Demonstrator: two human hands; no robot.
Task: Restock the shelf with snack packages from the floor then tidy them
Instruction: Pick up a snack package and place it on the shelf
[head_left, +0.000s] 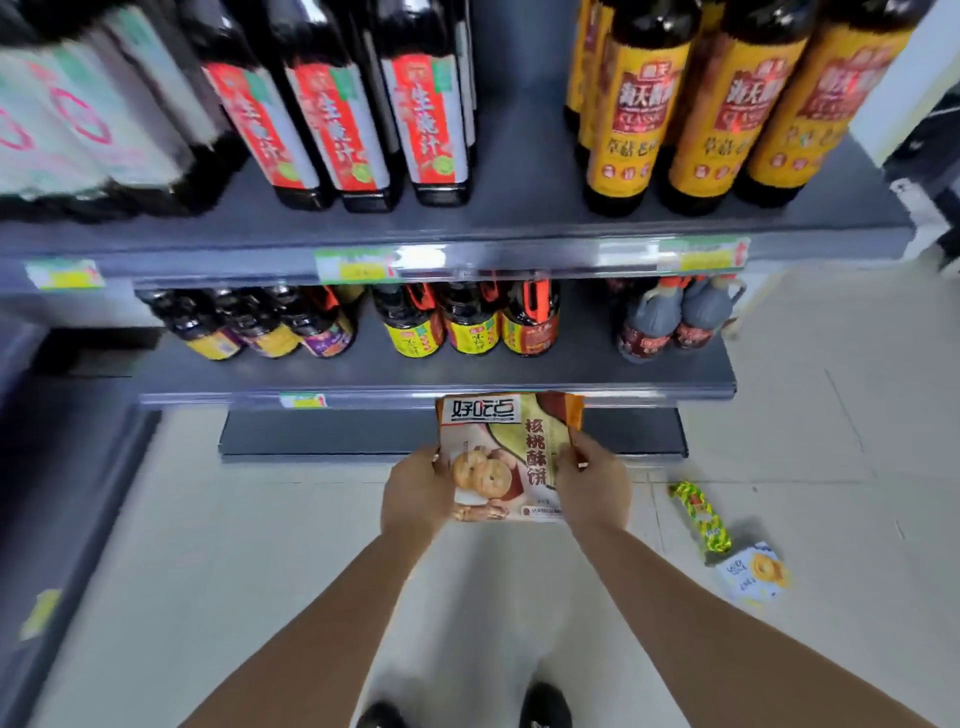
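While I stand on the pale tiled floor (249, 545), grey metal shelving (467, 228) fills the upper half of the frame, dark sauce bottles with red labels (332, 124) at upper left and yellow-labelled bottles (711, 114) at upper right. Smaller bottles line the middle shelf (415, 374), and the bare grey bottom shelf (322, 434) sits just below centre. I hold a flat glossy biscuit packet with a cream and orange front (506, 457) at centre frame, in front of that bottom shelf's edge. My left hand (415, 499) grips its left edge and my right hand (592, 486) clasps its right edge. It shows round biscuits and large printed characters. At lower right, a green-yellow wrapped snack bar (701, 517) and a white-blue biscuit pack (753, 574) lie on the floor, just beside each other.
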